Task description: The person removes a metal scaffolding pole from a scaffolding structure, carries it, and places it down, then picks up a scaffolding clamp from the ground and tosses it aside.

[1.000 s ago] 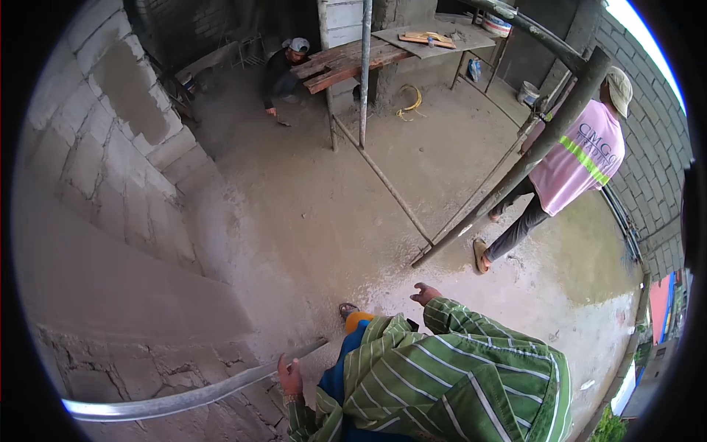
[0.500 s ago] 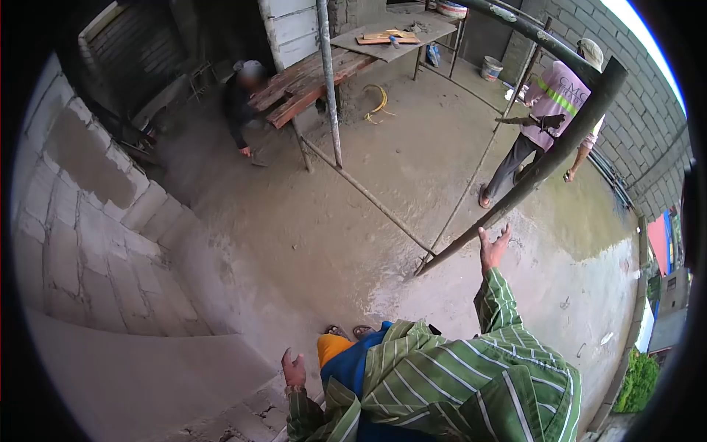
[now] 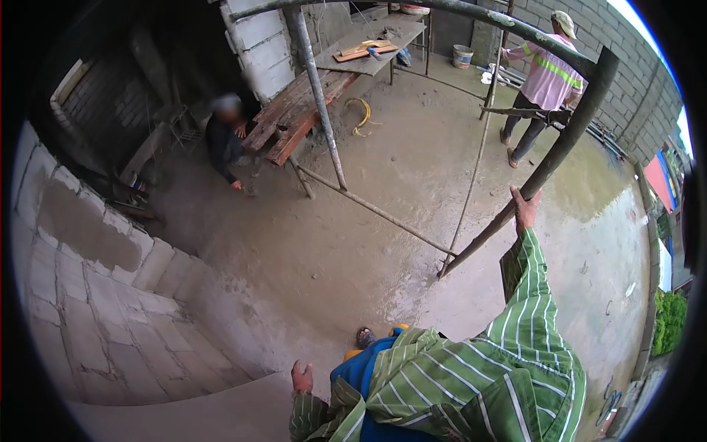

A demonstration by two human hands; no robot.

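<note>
My right hand (image 3: pixel 525 209), at the end of an outstretched striped green sleeve, grips the dark scaffold pole (image 3: pixel 549 163) on its lower half. The pole slants down to the wet floor and joins thinner cross bars near its foot. Low in the view, my left hand (image 3: pixel 302 378) hangs beside my body with its fingers apart, holding nothing. Close to it is a smooth grey ledge (image 3: pixel 213 401) by the block wall. One of my sandalled feet (image 3: pixel 365 337) shows on the wet concrete floor (image 3: pixel 331 250).
Red-brown planks (image 3: pixel 298 118) and a board with tools (image 3: pixel 368 46) lie across the scaffold. A person in dark clothes (image 3: pixel 223 140) crouches at left; another in a pink shirt (image 3: pixel 552 77) stands at right. A yellow hose coil (image 3: pixel 359 116) and a bucket (image 3: pixel 462 56) rest on the floor.
My right hand has gone from open beside the pole to gripping it. My view has shifted forward and right. The person in pink has walked farther away and turned toward the wall.
</note>
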